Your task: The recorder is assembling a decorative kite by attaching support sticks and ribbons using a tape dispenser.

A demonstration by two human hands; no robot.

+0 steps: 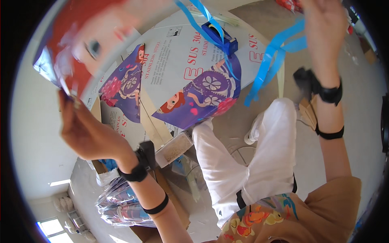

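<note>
My left hand (91,135) is raised at the left, its fingertips pinched on the lower edge of a large printed sheet (87,48) with a red-haired cartoon face. That sheet is close and blurred, cut off by the upper edge of the view. My right hand (324,44) is lifted high at the upper right, its fingers smeared and partly out of view. A blue ribbon (275,52) hangs in loops beside it; whether the fingers hold it cannot be made out. Two purple printed sheets (212,87) (127,87) with cartoon figures lie on the round table.
The table (162,65) has a light covering with red print. A blue tape dispenser (221,38) stands on it. A small clear box (174,150) is near my knee. Plastic-wrapped goods (119,202) and a cardboard box (174,198) stand at the lower left.
</note>
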